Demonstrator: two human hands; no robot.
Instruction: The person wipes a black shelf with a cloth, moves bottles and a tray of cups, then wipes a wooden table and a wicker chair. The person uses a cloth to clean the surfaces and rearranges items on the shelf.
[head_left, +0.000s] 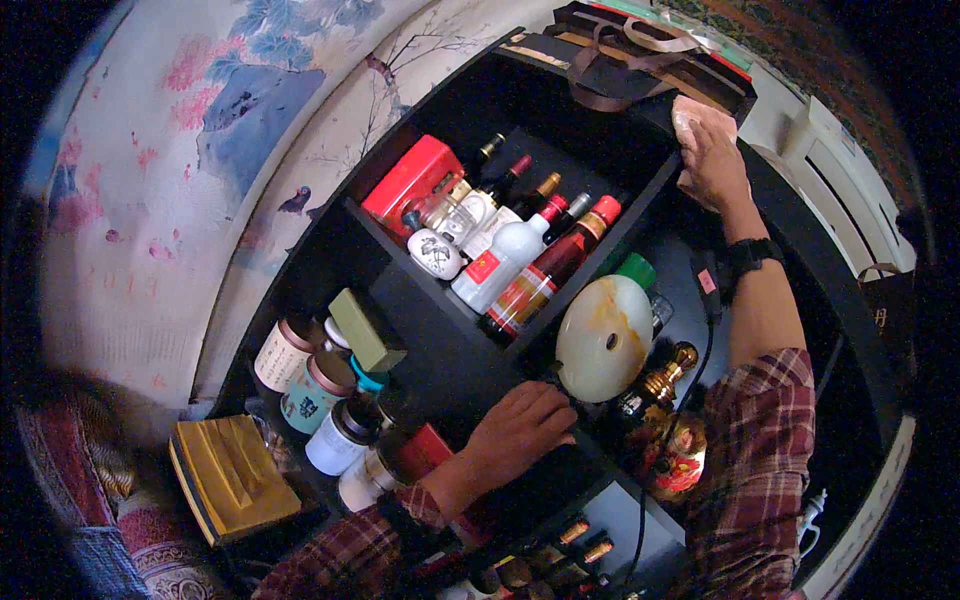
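My right hand (711, 161) presses a pink cloth (701, 120) against the top of the dark shelving unit (660, 180), at the upper right. Lower down, my left hand (525, 421) rests on a dark shelf edge with fingers bent, holding nothing that I can see. Beside it stands a round polished stone disc (606, 337) with a small central hole. Behind the disc are a green cap (636, 270) and a gold-topped bottle (667, 375). A black cable hangs below my right wrist. Between my hands, a compartment holds a red-labelled glass bottle (551, 270) and a white bottle (501, 262).
A red box (412, 184) and several wine bottles share that compartment. Tea canisters (319, 390) and a green box (366, 330) stand at the left, near a yellow-brown box (232, 480). Gift bags with ribbons (615, 60) lie on top. More bottles (574, 532) stand below.
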